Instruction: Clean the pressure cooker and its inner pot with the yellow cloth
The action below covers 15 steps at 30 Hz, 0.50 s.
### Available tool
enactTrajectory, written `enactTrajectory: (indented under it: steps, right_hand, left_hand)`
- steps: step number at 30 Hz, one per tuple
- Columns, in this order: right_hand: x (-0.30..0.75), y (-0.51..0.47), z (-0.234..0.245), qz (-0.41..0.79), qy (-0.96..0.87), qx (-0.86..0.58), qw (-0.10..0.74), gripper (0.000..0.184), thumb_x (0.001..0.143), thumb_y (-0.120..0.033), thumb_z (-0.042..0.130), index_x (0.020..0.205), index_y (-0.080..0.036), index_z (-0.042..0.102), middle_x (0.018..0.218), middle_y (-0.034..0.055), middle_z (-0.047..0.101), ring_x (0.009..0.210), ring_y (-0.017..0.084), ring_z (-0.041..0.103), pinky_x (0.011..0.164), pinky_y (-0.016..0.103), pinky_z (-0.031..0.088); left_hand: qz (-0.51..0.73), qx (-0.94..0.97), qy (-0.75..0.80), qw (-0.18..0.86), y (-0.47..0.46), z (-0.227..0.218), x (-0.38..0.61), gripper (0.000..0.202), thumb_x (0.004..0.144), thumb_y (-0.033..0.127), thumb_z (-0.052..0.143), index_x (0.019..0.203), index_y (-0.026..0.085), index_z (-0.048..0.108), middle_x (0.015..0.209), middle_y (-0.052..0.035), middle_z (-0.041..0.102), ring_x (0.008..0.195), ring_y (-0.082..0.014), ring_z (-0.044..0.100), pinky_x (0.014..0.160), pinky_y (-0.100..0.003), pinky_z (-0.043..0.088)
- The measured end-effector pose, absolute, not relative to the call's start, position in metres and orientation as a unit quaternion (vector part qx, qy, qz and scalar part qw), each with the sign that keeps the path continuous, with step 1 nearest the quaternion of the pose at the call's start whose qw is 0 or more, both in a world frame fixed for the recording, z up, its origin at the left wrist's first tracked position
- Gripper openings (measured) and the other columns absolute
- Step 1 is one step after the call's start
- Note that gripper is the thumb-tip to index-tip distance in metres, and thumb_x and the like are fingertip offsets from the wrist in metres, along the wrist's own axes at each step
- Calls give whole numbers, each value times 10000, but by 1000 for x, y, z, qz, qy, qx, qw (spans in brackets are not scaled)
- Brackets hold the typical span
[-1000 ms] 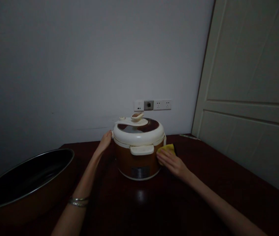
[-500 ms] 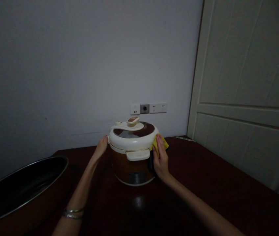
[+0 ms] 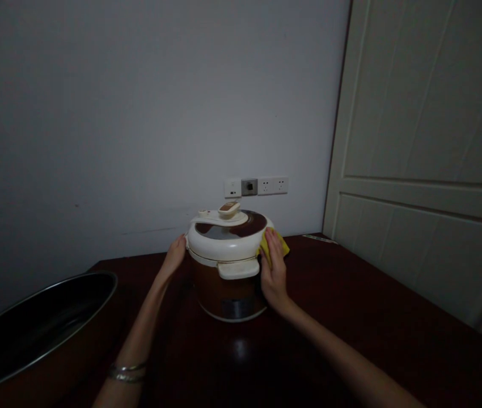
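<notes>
On the table (image 3: 343, 294): the cooker (image 3: 228, 249) stood upright and closed, in front of the wall (image 3: 160, 113).
Left hand (image 3: 176, 253): it touched the cooker's left side; its fingertips were hidden, so how tightly it was closed could not be told.
Right hand (image 3: 274, 277): its fingers, nearly straight, held the yellow cloth (image 3: 282, 245) against the cooker's right side.
Pan (image 3: 71, 348): it stood at the left, apart from the cooker.
Sockets (image 3: 273, 185): they sat on the wall.

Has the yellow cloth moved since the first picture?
Yes. Judged against the sockets on the wall, the cloth under the right hand has moved up, now sitting closer below them.
</notes>
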State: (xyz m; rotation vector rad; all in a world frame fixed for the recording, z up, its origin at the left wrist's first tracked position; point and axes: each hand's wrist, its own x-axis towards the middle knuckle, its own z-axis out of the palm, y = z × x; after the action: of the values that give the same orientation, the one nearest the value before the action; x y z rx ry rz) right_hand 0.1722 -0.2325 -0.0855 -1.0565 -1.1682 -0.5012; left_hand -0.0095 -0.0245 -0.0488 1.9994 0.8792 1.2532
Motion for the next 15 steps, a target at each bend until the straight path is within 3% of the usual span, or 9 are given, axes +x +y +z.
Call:
enactTrajectory:
  steps: [6,10,12,15]
  right_hand:
    - [235,-204,-56,-123,-411,-502,751,460,914,-426,417,1252,-144,550,1309,146,560,1225,230,503,1072,484,334]
    - [227,-209,-56,-116,-409,-510,748,445,926,-406,405,1262,-149,544,1328,148,545,1240,224,494,1073,488,330]
    - [204,-225,-57,-141,-465,-504,714,402,935,-346,419,1280,-177,534,1362,128,518,1286,210,449,1095,484,301]
    - [169,-251,-48,-203,-645,-467,570,357,918,-221,463,1265,-219,549,1314,91,570,1288,192,452,1115,489,264]
  left_hand:
    - [469,747,321,345,-19,-53,-9,438,763,474,339,892,147,600,1002,-131,675,992,-254,601,886,-400,452]
    - [478,760,308,315,-17,-54,-8,435,780,467,314,894,159,598,1014,-129,676,1001,-244,594,938,-396,417]
    - [478,763,308,306,-17,-54,-7,434,788,460,307,895,160,602,1010,-125,678,999,-241,595,946,-393,409]
    - [475,758,315,316,-17,-54,-7,433,782,449,310,901,153,603,1005,-129,679,991,-248,597,936,-403,416]
